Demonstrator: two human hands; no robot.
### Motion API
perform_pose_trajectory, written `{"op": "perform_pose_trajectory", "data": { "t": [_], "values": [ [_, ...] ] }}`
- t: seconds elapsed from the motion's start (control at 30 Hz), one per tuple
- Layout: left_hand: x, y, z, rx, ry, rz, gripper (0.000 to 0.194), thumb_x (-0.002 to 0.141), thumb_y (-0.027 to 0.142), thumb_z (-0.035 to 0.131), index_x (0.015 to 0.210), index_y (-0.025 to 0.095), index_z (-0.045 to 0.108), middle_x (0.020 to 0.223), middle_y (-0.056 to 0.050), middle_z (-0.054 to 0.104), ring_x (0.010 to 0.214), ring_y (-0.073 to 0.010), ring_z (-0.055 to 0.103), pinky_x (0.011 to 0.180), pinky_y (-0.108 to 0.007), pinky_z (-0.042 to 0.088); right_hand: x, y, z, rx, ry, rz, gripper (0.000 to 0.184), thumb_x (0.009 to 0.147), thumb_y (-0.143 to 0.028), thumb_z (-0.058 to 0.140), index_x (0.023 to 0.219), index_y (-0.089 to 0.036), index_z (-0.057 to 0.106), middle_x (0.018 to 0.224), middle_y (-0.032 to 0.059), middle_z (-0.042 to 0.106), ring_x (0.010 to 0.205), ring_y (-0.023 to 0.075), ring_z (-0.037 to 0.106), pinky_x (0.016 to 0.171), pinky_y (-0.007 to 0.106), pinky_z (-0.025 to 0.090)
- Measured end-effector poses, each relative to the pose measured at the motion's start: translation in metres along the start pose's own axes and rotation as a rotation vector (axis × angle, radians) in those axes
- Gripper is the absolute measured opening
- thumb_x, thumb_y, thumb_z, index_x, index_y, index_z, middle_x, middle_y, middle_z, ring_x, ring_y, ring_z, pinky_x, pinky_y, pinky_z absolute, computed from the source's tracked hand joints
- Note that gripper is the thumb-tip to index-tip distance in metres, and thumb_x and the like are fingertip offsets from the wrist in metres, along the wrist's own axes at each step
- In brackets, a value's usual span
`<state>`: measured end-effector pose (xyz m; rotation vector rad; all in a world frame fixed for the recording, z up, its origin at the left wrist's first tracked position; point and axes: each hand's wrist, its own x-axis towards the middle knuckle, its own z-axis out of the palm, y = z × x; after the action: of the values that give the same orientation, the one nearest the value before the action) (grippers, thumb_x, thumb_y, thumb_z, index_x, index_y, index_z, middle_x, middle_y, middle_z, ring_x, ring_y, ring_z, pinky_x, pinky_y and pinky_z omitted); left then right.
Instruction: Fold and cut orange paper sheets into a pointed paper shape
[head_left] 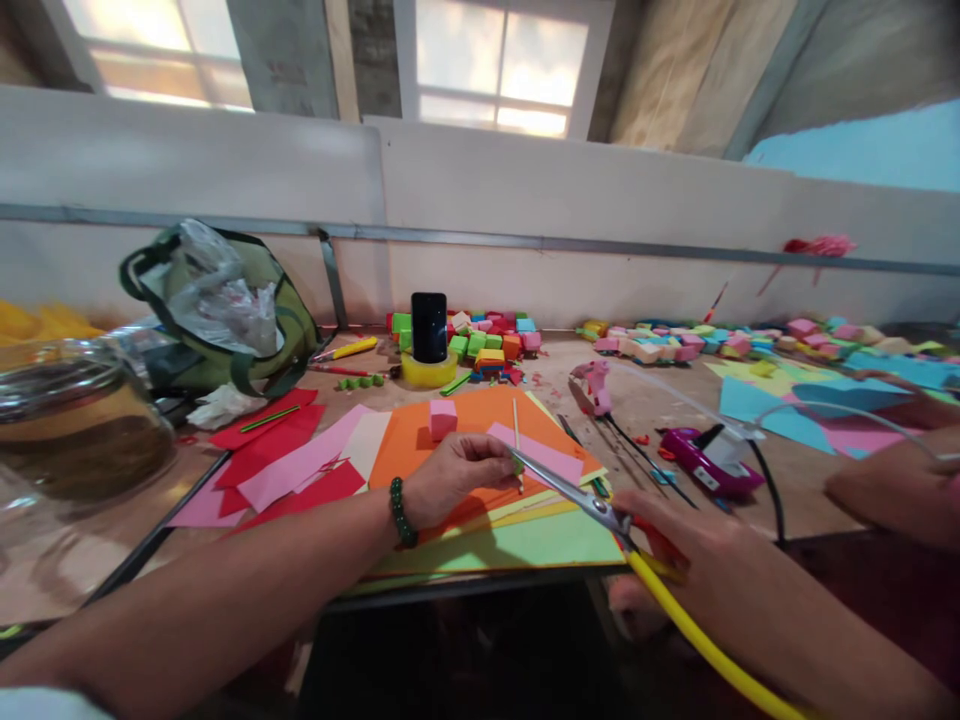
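My left hand (469,475), with a dark green bead bracelet (403,512) on its wrist, is closed in a pinch. A small green piece (517,466), perhaps paper, shows at its fingertips. Wrapped round a pair of scissors (581,497) is my right hand (675,540). The blades point left, their tips at the green piece; how far they are apart I cannot tell. Beneath my hands lie orange paper (405,440), green paper (555,540) and a pink strip (555,460) with a thin stick (516,420). A pink paper cube (442,419) stands beyond my left hand.
Red paper (277,440) and a glass jar (75,430) are left, a green bag (255,320) behind. A phone (429,328) stands in a yellow tape roll (429,370) before colored cubes (480,345). Right are a pink glue gun (594,385), a purple device (709,470) and another person's hand (892,480).
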<state>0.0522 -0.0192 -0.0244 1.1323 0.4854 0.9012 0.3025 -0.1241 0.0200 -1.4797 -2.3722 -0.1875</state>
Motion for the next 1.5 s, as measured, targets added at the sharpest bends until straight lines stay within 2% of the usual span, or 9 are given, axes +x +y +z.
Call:
{"op": "perform_pose_trajectory", "data": {
  "t": [0.17, 0.33, 0.6, 0.77, 0.87, 0.93, 1.1, 1.27, 1.5],
  "values": [
    [0.001, 0.002, 0.0, -0.033, 0.009, -0.008, 0.024, 0.065, 0.027, 0.081, 0.076, 0.013, 0.066, 0.073, 0.0, 0.067, 0.068, -0.0102, 0.065, 0.071, -0.022, 0.051, 0.01, 0.008, -0.001, -0.087, 0.015, 0.193, 0.033, 0.077, -0.045, 0.063, 0.103, -0.026, 0.059, 0.066, 0.0036, 0.067, 0.052, 0.0222, 0.063, 0.042, 0.027, 0.038],
    [0.001, 0.005, 0.001, -0.047, 0.062, 0.005, 0.033, 0.06, 0.027, 0.084, 0.082, 0.014, 0.062, 0.076, 0.0, 0.066, 0.065, -0.0102, 0.064, 0.066, -0.023, 0.051, 0.049, 0.023, 0.005, -0.221, -0.205, 0.529, 0.032, 0.081, -0.029, 0.052, 0.111, -0.019, 0.054, 0.092, 0.0131, 0.07, 0.084, 0.0319, 0.068, 0.06, 0.034, 0.043],
    [0.002, 0.006, 0.0, 0.035, 0.099, 0.037, 0.034, 0.059, 0.026, 0.085, 0.081, 0.015, 0.061, 0.069, 0.004, 0.062, 0.058, -0.008, 0.062, 0.058, -0.02, 0.049, 0.079, 0.046, 0.049, -0.24, -0.28, 0.516, 0.032, 0.085, -0.028, 0.047, 0.111, -0.011, 0.056, 0.1, 0.021, 0.067, 0.094, 0.0342, 0.065, 0.067, 0.037, 0.045],
    [0.002, 0.005, -0.003, 0.095, 0.094, 0.007, 0.031, 0.07, 0.034, 0.077, 0.091, 0.014, 0.065, 0.082, -0.004, 0.071, 0.065, -0.0106, 0.066, 0.065, -0.022, 0.051, 0.077, 0.05, 0.052, -0.252, -0.277, 0.475, 0.026, 0.089, -0.027, 0.044, 0.101, -0.012, 0.062, 0.094, 0.0201, 0.069, 0.088, 0.0331, 0.067, 0.066, 0.038, 0.046],
    [0.001, 0.007, -0.003, 0.103, 0.073, -0.007, 0.032, 0.077, 0.04, 0.071, 0.095, 0.014, 0.065, 0.094, -0.009, 0.072, 0.071, -0.0127, 0.068, 0.063, -0.02, 0.049, 0.072, 0.037, 0.04, -0.262, -0.22, 0.447, 0.028, 0.091, -0.03, 0.042, 0.098, -0.016, 0.065, 0.093, 0.0179, 0.07, 0.087, 0.0322, 0.067, 0.066, 0.038, 0.047],
    [0.001, 0.008, -0.003, 0.085, 0.045, -0.013, 0.034, 0.079, 0.043, 0.068, 0.096, 0.015, 0.063, 0.097, -0.011, 0.072, 0.075, -0.0148, 0.07, 0.061, -0.02, 0.049, 0.068, 0.022, 0.033, -0.244, -0.103, 0.4, 0.031, 0.095, -0.031, 0.037, 0.11, -0.019, 0.062, 0.108, 0.0152, 0.067, 0.098, 0.0302, 0.064, 0.072, 0.038, 0.047],
    [-0.001, 0.008, -0.001, 0.105, 0.021, -0.02, 0.034, 0.078, 0.045, 0.069, 0.092, 0.016, 0.063, 0.093, -0.009, 0.072, 0.073, -0.0148, 0.069, 0.063, -0.02, 0.048, 0.068, -0.024, 0.039, 0.107, 0.393, 0.026, 0.023, 0.092, -0.037, 0.05, 0.101, -0.02, 0.064, 0.099, 0.0076, 0.069, 0.093, 0.0216, 0.065, 0.08, 0.032, 0.049],
    [-0.003, 0.007, -0.002, 0.209, 0.025, 0.005, 0.033, 0.079, 0.044, 0.067, 0.092, 0.014, 0.07, 0.087, -0.007, 0.071, 0.074, -0.0126, 0.065, 0.064, -0.018, 0.048, 0.08, -0.044, 0.064, 0.259, 0.412, 0.003, 0.019, 0.085, -0.032, 0.064, 0.101, -0.023, 0.065, 0.09, 0.005, 0.069, 0.082, 0.0202, 0.065, 0.073, 0.032, 0.051],
    [-0.001, 0.005, -0.006, 0.09, -0.005, -0.099, 0.034, 0.08, 0.043, 0.067, 0.093, 0.013, 0.071, 0.084, -0.008, 0.071, 0.076, -0.0148, 0.067, 0.067, -0.02, 0.05, 0.08, -0.036, 0.083, 0.338, 0.473, -0.027, 0.022, 0.087, -0.029, 0.061, 0.107, -0.021, 0.066, 0.095, 0.0064, 0.071, 0.083, 0.0193, 0.067, 0.076, 0.031, 0.053]
  ]
}}
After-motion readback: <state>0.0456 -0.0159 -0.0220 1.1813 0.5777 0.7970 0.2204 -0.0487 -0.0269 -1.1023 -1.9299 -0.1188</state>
